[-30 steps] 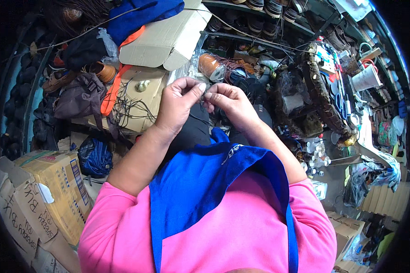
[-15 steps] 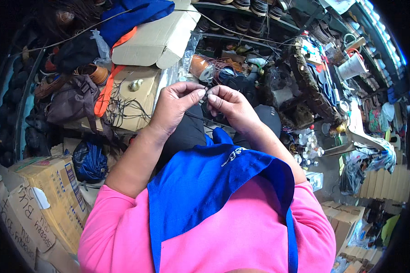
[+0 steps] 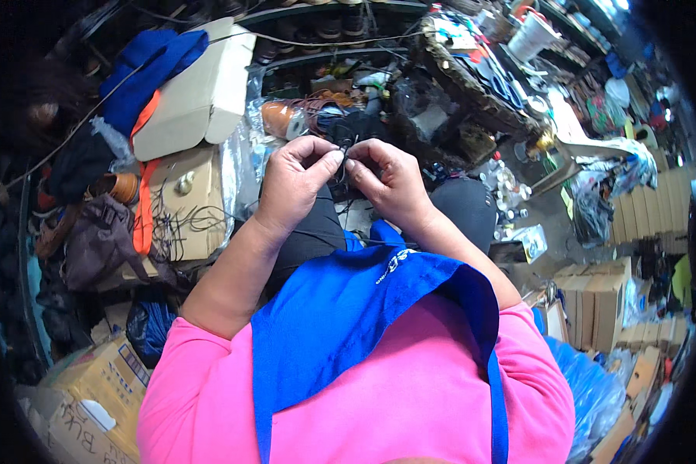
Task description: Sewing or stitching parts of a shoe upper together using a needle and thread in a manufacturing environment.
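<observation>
My left hand (image 3: 300, 174) and my right hand (image 3: 390, 178) are raised over my lap, their fingertips almost meeting. Each one pinches thumb against forefinger. Between them is what looks like a thin dark cord (image 3: 345, 161), with a tiny pale spot by the fingertips; its exact form is too small to tell. Dark strands hang below the hands toward my legs. A blue apron (image 3: 340, 309) covers part of my pink shirt. Just beyond my fingers, dark items and a brown leather shoe (image 3: 280, 118) lie in a cluttered heap.
On the left, tangled black cords (image 3: 182, 228) and a small round metallic object (image 3: 184, 182) lie on cardboard (image 3: 201, 166), near a dark bag (image 3: 104, 243). A worn workbench (image 3: 448, 85) bearing tools stands at the far right. Small bottles (image 3: 506, 189) and boxes (image 3: 595, 298) sit on the right.
The view has shifted, so the surroundings sit further left and higher. My fingertips have moved slightly apart, still pinching. More of the dark strands shows below them.
</observation>
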